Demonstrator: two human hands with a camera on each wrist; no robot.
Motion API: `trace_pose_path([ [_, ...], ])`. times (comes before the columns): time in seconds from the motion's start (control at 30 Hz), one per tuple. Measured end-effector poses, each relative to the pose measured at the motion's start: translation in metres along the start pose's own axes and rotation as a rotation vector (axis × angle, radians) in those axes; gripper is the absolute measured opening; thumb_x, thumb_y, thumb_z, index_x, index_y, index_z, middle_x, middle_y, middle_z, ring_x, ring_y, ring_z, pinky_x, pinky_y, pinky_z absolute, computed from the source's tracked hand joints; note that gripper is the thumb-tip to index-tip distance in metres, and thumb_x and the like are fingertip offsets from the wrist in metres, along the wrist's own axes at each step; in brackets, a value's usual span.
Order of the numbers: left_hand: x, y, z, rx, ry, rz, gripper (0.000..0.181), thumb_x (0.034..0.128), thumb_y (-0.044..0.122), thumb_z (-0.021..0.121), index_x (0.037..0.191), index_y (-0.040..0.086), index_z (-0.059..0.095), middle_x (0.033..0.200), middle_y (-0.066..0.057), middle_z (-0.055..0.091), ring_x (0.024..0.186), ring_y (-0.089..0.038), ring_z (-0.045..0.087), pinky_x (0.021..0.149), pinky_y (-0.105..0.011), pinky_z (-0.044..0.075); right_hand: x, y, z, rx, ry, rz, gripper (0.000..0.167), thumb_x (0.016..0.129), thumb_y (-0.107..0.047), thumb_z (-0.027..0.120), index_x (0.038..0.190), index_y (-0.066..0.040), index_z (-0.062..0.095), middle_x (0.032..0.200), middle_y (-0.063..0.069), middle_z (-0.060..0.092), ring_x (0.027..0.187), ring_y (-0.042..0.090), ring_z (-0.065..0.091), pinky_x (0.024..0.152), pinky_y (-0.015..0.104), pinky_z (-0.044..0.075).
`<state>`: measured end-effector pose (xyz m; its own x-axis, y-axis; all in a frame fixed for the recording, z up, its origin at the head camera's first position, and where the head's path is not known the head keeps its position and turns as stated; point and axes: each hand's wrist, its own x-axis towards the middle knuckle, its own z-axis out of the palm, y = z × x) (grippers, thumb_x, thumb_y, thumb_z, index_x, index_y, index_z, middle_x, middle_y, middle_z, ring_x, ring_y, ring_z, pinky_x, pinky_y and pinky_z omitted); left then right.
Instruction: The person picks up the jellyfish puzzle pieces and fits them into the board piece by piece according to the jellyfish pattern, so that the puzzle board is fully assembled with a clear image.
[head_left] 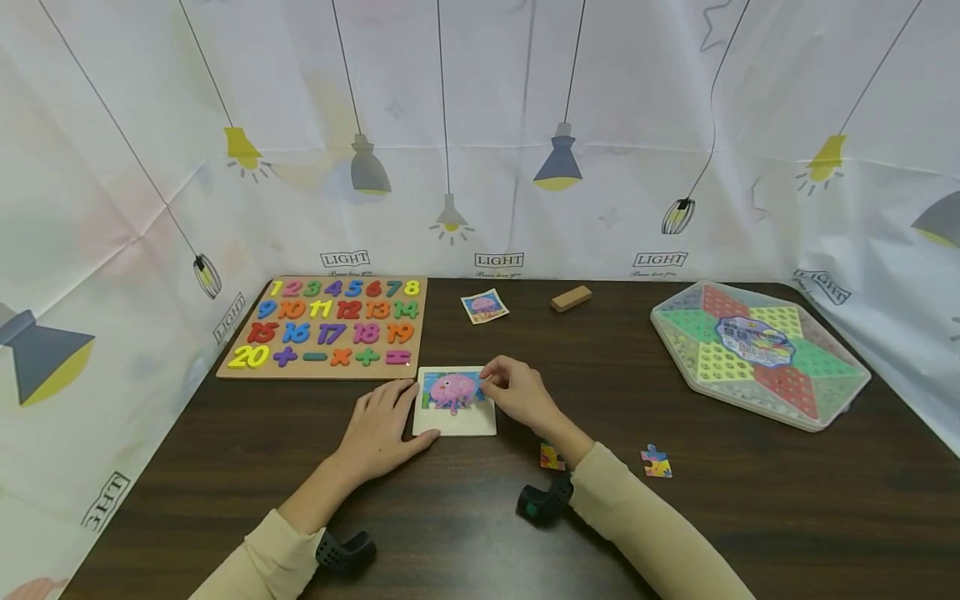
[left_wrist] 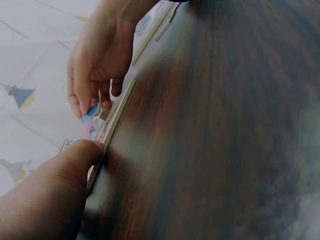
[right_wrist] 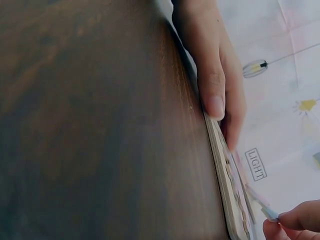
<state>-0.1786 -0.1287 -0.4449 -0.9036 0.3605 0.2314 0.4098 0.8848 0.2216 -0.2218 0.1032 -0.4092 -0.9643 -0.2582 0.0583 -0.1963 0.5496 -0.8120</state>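
Note:
A small white puzzle board [head_left: 459, 423] lies flat, its upper part covered by a picture of a pink sea creature [head_left: 452, 390] on blue. My left hand [head_left: 381, 429] rests along the board's left side, fingers extended and thumb at the lower left edge; in the left wrist view that thumb [left_wrist: 60, 182] touches the rim. At the picture's right side, my right hand [head_left: 519, 392] pinches a blue and pink puzzle piece [left_wrist: 90, 120] between thumb and fingertips. The right wrist view shows this piece [right_wrist: 270, 214] tilted above the board; its far edge is hard to make out.
Two loose puzzle pieces, one [head_left: 552, 457] partly behind the right wrist and another [head_left: 656, 462], lie nearer me. Behind are a number board [head_left: 322, 333], a small picture card [head_left: 484, 306] and a wooden block [head_left: 572, 299]. A hexagonal game board [head_left: 761, 354] is at right.

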Motion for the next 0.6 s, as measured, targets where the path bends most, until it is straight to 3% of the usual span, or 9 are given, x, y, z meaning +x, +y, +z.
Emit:
trace_pose_path([
  [0.6,-0.0011,0.0005,-0.0015,-0.005,0.007,0.005,0.079,0.0825,0.063,0.048,0.136,0.005,0.042,0.137,-0.011,0.040,0.126,-0.027,0.034,0.097,-0.050,0.029,-0.0038,-0.0015,0.0020,-0.052,0.028,-0.029,0.006,0.085,-0.010,0.061,0.091,-0.008,0.063,0.072,-0.002,0.058,0.060,0.014,0.047,0.053,0.027,0.037],
])
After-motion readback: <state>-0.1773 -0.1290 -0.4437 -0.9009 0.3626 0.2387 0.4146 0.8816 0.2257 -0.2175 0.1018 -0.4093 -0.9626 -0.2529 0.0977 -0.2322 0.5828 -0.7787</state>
